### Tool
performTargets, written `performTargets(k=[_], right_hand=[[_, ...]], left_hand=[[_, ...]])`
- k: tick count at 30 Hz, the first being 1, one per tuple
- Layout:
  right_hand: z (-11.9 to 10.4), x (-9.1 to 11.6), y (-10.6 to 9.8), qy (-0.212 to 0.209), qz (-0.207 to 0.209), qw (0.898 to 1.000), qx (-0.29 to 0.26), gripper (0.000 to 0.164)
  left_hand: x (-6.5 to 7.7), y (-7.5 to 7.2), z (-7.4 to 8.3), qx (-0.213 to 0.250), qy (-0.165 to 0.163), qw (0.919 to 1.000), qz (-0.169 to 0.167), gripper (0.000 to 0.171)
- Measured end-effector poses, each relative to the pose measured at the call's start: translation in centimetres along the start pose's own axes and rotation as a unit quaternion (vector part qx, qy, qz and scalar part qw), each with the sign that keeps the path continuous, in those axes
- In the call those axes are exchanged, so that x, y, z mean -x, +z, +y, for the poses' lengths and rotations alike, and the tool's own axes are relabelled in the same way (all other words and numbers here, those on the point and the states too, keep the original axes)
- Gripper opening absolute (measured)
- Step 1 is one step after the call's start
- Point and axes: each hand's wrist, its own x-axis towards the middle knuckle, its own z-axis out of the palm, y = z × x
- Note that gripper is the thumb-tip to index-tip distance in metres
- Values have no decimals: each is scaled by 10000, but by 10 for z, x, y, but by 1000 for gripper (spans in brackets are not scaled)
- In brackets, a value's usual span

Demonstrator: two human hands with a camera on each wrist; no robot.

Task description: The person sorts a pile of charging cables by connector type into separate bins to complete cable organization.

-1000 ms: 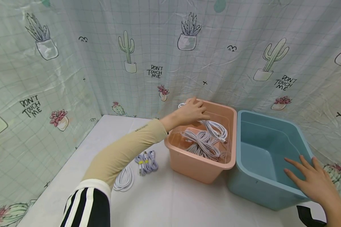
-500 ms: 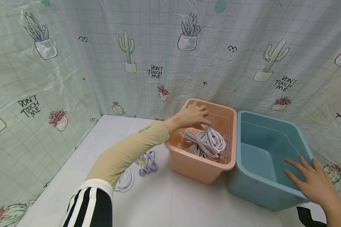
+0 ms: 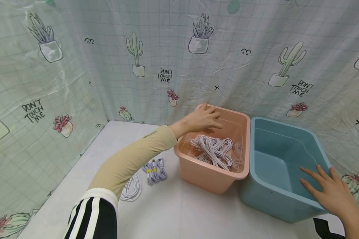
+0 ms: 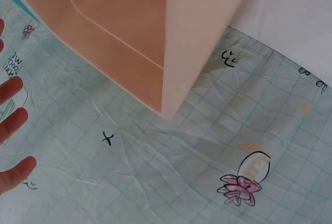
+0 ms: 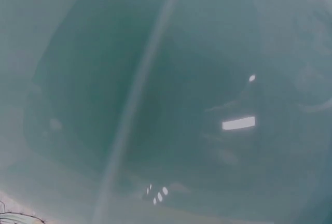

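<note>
- left hand [image 3: 201, 120], fingers spread and holding nothing, hovers above the peach plastic bin [image 3: 200, 174]; right hand [image 3: 333, 190], also spread, is at the blue plastic bin [image 3: 275, 200].
- a low sweep by the left hand would likely snag the thin white coiled cables [image 3: 213, 151] below it.
- these look loosely heaped, overlapping, inside the peach plastic bin.

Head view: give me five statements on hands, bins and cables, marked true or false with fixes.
1. The left hand is above the salmon-pink plastic bin. True.
2. It grips a cable. False: it holds nothing.
3. The right hand is at the rim of the teal-blue rectangular plastic bin. True.
4. That bin stands left of the pink one. False: it stands right.
5. Three lilac cable bundles lie on the white tabletop. True.
</note>
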Motion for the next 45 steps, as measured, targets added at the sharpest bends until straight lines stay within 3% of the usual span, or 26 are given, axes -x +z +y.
performTargets(k=[8, 21, 35, 45], right_hand=[[0, 0, 0, -15, -41, 10000, -15, 59], [1, -1, 1, -17, -5, 10000, -23, 60], [0, -3, 1, 43, 11, 10000, 25, 61], [0, -2, 2, 121, -18, 9999, 32, 63]], left_hand=[[14, -1, -3, 127, -114, 9998, 122, 23], [61, 0, -11, 310, -565, 9971, 417, 26], [108, -5, -11, 740, -1183, 9890, 482, 24], [148, 11, -15, 965, -1606, 9809, 520, 22]])
